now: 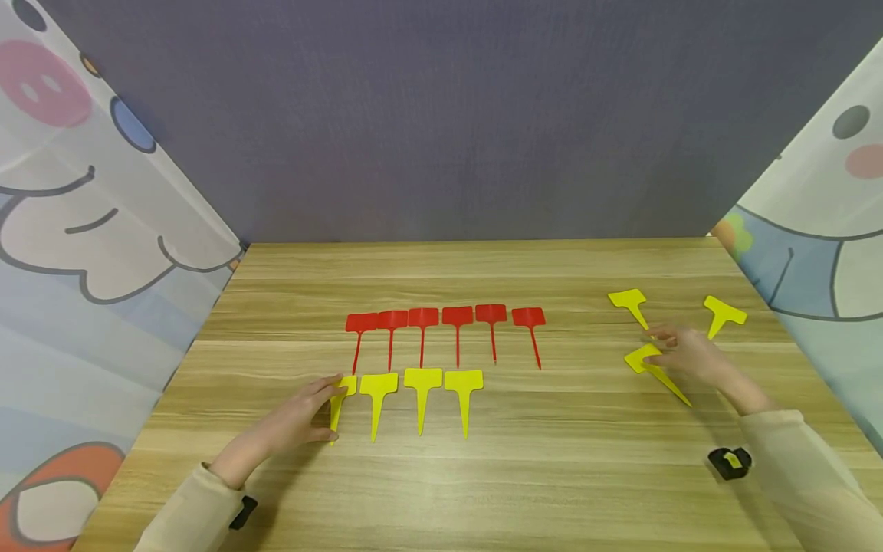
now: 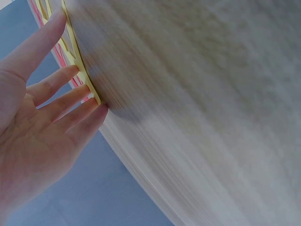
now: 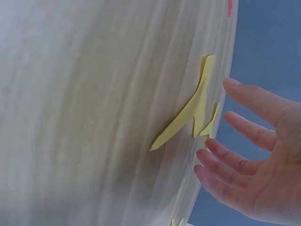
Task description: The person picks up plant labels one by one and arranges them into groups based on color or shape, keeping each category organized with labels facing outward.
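My left hand [image 1: 297, 419] rests on the leftmost yellow T-shaped plant label [image 1: 349, 384], fingertips at its head and thumb by its pointed end; the fingers look fairly straight in the left wrist view. Beside it, more yellow plant labels [image 1: 423, 378] stand in a row, points toward me. My right hand [image 1: 690, 356] hovers over a slanted yellow plant label [image 1: 641, 358], fingers spread and nothing held. That label [image 3: 200, 106] shows apart from the fingers in the right wrist view. Two other yellow labels lie nearby, one behind [image 1: 626, 299] and one to the right [image 1: 724, 313].
Several red plant labels [image 1: 423, 317] form a row behind the yellow one, thin stems toward me. All lie on a wood-grain table [image 1: 552, 475]. A grey panel [image 1: 469, 138] borders the back, and cartoon-printed cloths [image 1: 138, 230] hang at both sides.
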`<action>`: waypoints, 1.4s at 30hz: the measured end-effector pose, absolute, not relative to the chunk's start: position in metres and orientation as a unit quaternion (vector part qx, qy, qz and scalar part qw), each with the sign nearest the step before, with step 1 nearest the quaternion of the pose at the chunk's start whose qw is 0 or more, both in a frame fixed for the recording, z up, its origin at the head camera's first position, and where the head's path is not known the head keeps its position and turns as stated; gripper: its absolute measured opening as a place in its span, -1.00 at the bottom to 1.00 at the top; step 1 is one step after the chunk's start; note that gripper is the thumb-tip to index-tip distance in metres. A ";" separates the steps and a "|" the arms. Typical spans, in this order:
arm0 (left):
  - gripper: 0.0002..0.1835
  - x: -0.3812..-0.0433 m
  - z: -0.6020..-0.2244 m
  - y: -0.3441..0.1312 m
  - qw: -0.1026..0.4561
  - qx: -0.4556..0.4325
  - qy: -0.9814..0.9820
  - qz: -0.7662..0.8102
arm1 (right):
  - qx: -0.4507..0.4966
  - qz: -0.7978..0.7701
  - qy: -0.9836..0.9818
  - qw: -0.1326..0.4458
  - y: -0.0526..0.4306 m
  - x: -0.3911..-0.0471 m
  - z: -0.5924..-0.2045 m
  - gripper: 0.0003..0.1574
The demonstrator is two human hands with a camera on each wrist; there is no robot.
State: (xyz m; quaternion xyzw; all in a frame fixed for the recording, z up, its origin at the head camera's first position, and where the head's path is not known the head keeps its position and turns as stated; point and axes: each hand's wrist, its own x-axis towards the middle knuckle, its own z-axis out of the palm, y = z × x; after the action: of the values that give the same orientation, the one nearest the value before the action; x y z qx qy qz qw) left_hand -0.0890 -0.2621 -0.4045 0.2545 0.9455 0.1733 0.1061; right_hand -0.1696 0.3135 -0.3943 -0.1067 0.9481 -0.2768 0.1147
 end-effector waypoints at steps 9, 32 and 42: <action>-0.30 -0.089 -0.404 -0.262 0.105 0.256 0.946 0.171 | -0.119 -0.260 0.952 0.109 0.312 -0.171 -0.399 -0.32; -0.31 -0.089 -0.403 -0.261 0.113 0.246 0.945 0.182 | -0.144 -0.244 0.954 0.094 0.313 -0.176 -0.408 -0.44; -0.32 -0.089 -0.403 -0.261 0.111 0.247 0.945 0.182 | -0.145 -0.238 0.956 0.092 0.315 -0.176 -0.409 -0.51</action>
State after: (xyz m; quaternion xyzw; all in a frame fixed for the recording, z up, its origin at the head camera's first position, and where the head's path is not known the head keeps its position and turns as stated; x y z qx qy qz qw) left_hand -0.0889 -0.2612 -0.4029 0.2470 0.9453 0.1816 0.1112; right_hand -0.1764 0.3149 -0.4091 -0.1447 0.9560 -0.2382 0.0917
